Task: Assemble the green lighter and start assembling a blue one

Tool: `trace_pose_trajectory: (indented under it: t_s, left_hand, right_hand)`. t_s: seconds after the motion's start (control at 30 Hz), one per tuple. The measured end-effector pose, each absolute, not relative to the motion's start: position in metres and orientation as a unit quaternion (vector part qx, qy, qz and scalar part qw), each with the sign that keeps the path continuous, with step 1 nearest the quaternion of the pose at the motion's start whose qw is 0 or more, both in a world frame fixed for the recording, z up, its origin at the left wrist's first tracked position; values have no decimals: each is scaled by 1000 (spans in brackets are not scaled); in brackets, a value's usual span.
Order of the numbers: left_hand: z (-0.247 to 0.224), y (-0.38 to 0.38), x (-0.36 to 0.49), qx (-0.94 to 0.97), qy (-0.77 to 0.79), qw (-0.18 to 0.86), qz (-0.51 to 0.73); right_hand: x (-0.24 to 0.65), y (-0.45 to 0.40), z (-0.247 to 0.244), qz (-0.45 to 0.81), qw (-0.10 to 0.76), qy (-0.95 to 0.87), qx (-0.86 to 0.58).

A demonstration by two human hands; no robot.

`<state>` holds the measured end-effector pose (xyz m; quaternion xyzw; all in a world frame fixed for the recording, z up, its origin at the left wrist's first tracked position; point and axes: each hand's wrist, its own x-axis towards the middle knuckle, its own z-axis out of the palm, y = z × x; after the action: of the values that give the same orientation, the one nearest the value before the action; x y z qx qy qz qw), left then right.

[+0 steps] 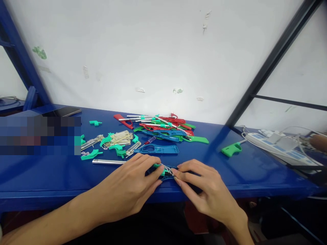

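Observation:
Near the table's front edge, a blue lighter casing holds a teal piece, a dark part and thin white wires. My left hand grips its left side with thumb and fingers, and a silver metal tube extends leftward from beneath that hand. My right hand pinches at the right end of the casing, fingertips by the wires and dark part. Just behind lies another blue casing half, beside a small screwdriver with a purple handle.
Red, green and blue casings with metal tubes are heaped near the wall. Clear parts and teal pieces lie left. A green lighter and white power strips are right. A phone lies back left.

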<state>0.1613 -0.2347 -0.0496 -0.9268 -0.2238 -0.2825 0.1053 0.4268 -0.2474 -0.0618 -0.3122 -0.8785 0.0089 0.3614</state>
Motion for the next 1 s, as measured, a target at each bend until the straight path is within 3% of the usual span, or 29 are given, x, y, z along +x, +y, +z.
trace_pose_trajectory:
  t_s: [0.3, 1.0]
  left_hand:
    - [-49, -236, 163, -927, -222, 104, -285]
    - [-45, -235, 163, -930, -219, 121, -270]
  right_hand:
    - [421, -246, -67, -59, 389, -865, -311]
    - [418, -249, -60, -51, 347, -875, -334]
